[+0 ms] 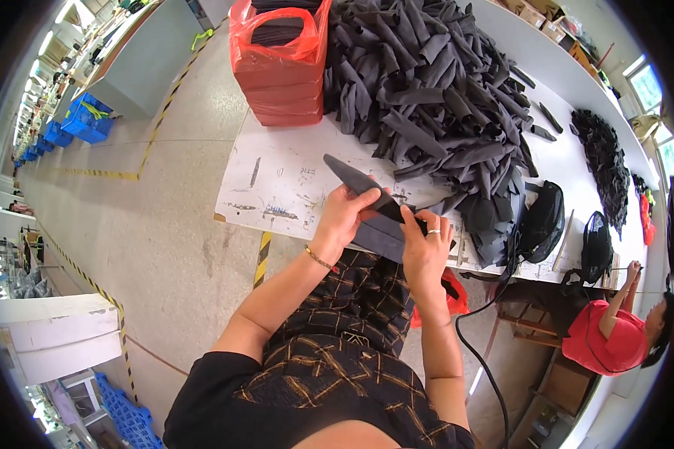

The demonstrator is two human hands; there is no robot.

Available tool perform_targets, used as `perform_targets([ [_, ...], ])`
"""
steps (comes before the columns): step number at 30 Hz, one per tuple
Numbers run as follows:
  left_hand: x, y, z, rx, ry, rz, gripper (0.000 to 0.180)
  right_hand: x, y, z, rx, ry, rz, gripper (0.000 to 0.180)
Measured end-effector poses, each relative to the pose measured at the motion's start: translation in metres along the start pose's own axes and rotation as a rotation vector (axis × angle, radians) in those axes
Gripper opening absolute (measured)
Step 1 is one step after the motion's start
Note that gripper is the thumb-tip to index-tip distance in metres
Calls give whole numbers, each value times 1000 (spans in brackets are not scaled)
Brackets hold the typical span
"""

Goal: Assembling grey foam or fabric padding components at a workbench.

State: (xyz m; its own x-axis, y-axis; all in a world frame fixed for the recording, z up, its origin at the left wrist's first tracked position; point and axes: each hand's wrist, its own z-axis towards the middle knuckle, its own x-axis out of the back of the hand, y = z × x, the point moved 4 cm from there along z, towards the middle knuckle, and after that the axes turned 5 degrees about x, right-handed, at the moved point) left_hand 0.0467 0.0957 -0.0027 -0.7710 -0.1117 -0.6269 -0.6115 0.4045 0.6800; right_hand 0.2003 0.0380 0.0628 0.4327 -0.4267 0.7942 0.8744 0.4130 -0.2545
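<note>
A long dark grey fabric piece (pixel 350 174) slants between my hands, its tapered end pointing to the upper left. My left hand (pixel 342 215) grips its middle, thumb on top and fingers beneath. At its lower right end, my right hand (pixel 425 243) pinches the fabric; a ring is on one finger. Flat dark pieces (pixel 378 238) lie under my hands at the table's near edge. Beyond my hands rises a large heap of similar dark rolled pieces (pixel 434 90).
A red plastic bag (pixel 278 90) packed with dark pieces stands on the white table (pixel 240 176). To the right are black bags (pixel 543 221), a black cable (pixel 475 352) and another dark pile (pixel 603 165). A co-worker in a red shirt (pixel 595 340) sits at the far right.
</note>
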Motion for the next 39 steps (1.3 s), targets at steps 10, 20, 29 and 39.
perform_targets([
  [10, 4, 11, 12, 231, -178, 16, 30, 11, 9, -1, 170, -23, -44, 48],
  [20, -16, -11, -11, -93, 33, 192, 49, -8, -13, -3, 26, 56, -121, 45],
  [29, -18, -3, -5, -33, -289, -231, 24, -25, -9, -24, -139, -110, 431, 42],
  [39, -21, -22, -10, -45, -220, -285, 26, -28, -9, -7, -62, -151, 474, 23],
])
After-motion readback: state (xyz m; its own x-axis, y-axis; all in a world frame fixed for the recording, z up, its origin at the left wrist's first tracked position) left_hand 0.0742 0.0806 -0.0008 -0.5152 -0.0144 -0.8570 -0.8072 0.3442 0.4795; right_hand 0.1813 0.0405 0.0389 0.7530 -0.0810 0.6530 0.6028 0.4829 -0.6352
